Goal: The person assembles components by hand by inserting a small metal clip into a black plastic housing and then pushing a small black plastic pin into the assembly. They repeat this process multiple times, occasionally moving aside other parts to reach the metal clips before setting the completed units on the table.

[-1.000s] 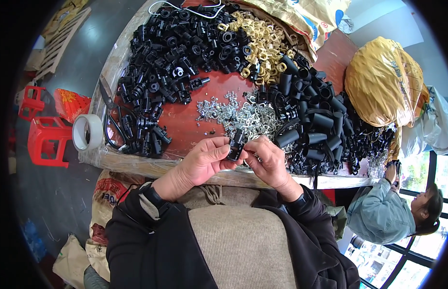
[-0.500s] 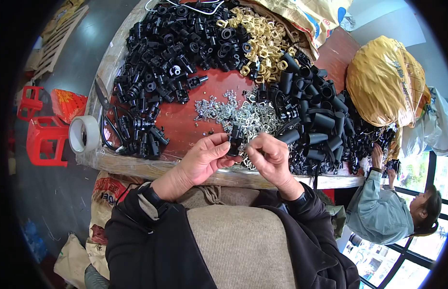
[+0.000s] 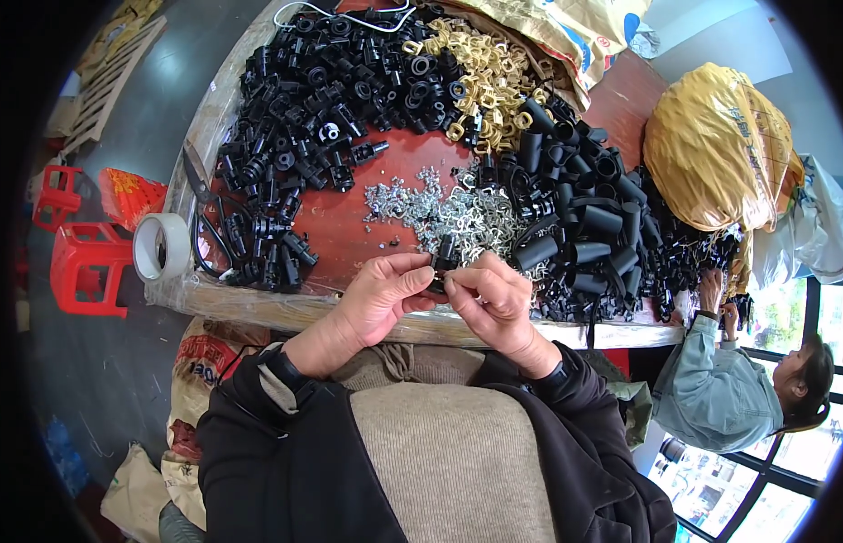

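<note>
Close to the table's front edge, my left hand (image 3: 383, 297) grips a small black plastic fitting (image 3: 447, 248) between thumb and fingers. My right hand (image 3: 494, 300) meets it there, thumb and forefinger pinched against the fitting's near side. Whatever tiny piece that pinch may hold is hidden by the fingertips. Just beyond my hands lie a heap of small silvery metal clips (image 3: 480, 222) and a scatter of tiny metal bits (image 3: 405, 204). Black plastic fittings (image 3: 304, 118) are piled at the far left, and black tubes (image 3: 589, 217) at the right.
Yellow plastic buckles (image 3: 489, 77) are heaped at the back. A tape roll (image 3: 162, 250) and scissors (image 3: 196, 174) lie by the left table edge. At the right are a full yellow bag (image 3: 718, 149) and a co-worker (image 3: 725, 394) reaching over small black parts. Red stools (image 3: 91, 267) stand left.
My right hand has moved left and closed in on the fitting, its fingertips now touching it. My left hand has stayed nearly in place, still holding the fitting.
</note>
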Demonstrator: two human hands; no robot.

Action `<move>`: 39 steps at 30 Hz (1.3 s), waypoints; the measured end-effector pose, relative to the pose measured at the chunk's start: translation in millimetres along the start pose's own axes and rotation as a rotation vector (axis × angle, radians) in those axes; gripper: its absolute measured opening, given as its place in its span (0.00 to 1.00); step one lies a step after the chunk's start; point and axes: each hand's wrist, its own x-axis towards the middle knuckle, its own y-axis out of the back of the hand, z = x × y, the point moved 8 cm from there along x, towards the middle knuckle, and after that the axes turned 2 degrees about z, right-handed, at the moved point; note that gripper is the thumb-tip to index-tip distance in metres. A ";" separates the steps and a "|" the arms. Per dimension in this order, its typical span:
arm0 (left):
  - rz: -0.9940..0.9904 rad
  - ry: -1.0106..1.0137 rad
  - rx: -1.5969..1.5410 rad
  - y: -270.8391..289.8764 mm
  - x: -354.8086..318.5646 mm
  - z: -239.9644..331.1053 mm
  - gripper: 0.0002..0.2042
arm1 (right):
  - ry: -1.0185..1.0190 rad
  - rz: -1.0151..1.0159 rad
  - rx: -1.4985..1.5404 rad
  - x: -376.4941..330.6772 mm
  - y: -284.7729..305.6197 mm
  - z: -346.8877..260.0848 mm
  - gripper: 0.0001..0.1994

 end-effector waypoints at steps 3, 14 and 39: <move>0.003 -0.007 0.003 4.0 0.4 -3.1 0.11 | 0.034 -0.042 -0.034 0.6 -1.2 -2.3 0.06; 0.032 0.029 0.097 3.8 -0.3 -4.2 0.10 | 0.083 -0.218 -0.055 -1.1 -10.7 4.8 0.08; 0.111 0.014 0.046 25.2 9.0 4.3 0.09 | -0.025 -0.164 -0.558 93.2 10.9 129.9 0.08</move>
